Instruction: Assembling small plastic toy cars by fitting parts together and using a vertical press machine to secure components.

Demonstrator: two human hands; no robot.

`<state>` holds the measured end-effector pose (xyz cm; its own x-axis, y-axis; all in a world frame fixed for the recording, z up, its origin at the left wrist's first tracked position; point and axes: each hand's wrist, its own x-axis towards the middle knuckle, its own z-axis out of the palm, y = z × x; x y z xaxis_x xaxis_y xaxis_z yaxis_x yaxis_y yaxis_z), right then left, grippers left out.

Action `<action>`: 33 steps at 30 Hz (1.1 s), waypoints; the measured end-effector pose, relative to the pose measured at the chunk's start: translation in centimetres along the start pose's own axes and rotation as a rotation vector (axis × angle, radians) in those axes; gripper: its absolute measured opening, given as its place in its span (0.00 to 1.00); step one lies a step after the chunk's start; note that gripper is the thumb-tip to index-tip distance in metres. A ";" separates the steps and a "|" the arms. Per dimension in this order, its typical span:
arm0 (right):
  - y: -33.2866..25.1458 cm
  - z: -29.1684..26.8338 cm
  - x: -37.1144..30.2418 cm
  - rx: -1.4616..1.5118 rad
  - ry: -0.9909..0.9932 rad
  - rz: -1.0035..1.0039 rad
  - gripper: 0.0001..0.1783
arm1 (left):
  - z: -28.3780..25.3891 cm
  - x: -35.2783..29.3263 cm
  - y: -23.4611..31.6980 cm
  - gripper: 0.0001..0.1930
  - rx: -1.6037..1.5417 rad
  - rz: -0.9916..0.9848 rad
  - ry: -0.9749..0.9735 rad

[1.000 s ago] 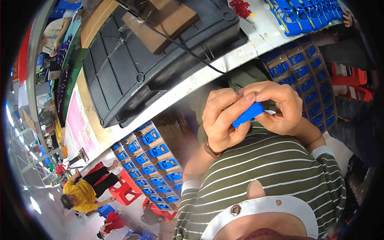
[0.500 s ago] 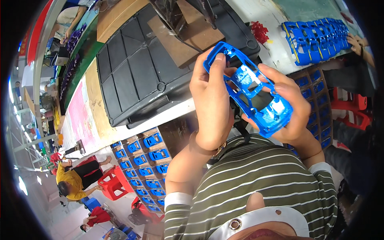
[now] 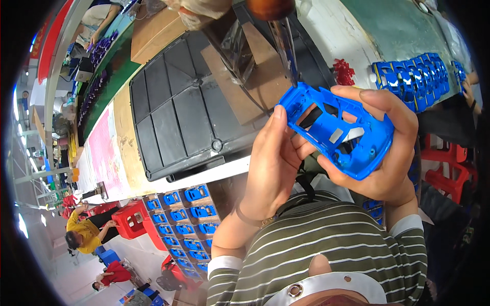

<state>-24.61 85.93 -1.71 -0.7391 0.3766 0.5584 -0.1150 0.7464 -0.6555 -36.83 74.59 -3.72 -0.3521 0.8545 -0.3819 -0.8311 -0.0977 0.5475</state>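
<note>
A blue plastic toy car body shell [image 3: 326,127] is held up in front of me, its hollow inner side facing up. My left hand [image 3: 275,163] grips its far left end, the thumb lying on the rim and the fingers underneath. Around the near right end, my right hand [image 3: 393,148] is closed, with fingers along the far side and the thumb on the near side. A metal rod with an orange-brown handle [image 3: 270,7] points down at the shell's far end. Its tip is at the shell's edge; whether they touch I cannot tell.
Under the rod lie a brown board [image 3: 260,66] and a black ribbed plastic case [image 3: 173,112]. Red small parts [image 3: 344,72] and a row of blue shells [image 3: 411,81] lie on the bench. A divided box of blue shells [image 3: 184,224] stands at left; a person in yellow [image 3: 84,232] sits beyond.
The shell has been turned over, from its glossy outer side to its hollow inner side. My right hand has shifted its hold, and the far end now lies at the rod's tip.
</note>
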 end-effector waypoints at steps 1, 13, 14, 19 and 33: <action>0.0 -0.1 0.3 0.003 -0.011 -0.007 0.48 | 0.0 0.1 0.0 0.23 0.005 0.029 -0.008; -0.2 -0.8 2.5 0.090 -0.086 -0.004 0.49 | 0.2 0.3 0.4 0.25 0.254 0.229 0.050; -0.2 -0.9 2.7 0.097 -0.085 0.001 0.49 | 0.1 0.4 0.4 0.25 0.266 0.246 0.035; -0.3 -0.8 2.6 0.077 -0.056 0.034 0.49 | -0.3 0.9 0.2 0.26 0.257 0.268 0.011; -0.4 -0.5 2.7 0.105 0.044 -0.034 0.46 | -0.5 1.1 0.2 0.27 0.192 0.286 -0.031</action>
<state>-26.19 86.95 0.26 -0.7037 0.3777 0.6018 -0.2103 0.6983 -0.6842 -37.57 75.28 -4.37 -0.5433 0.8219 -0.1713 -0.6034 -0.2405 0.7603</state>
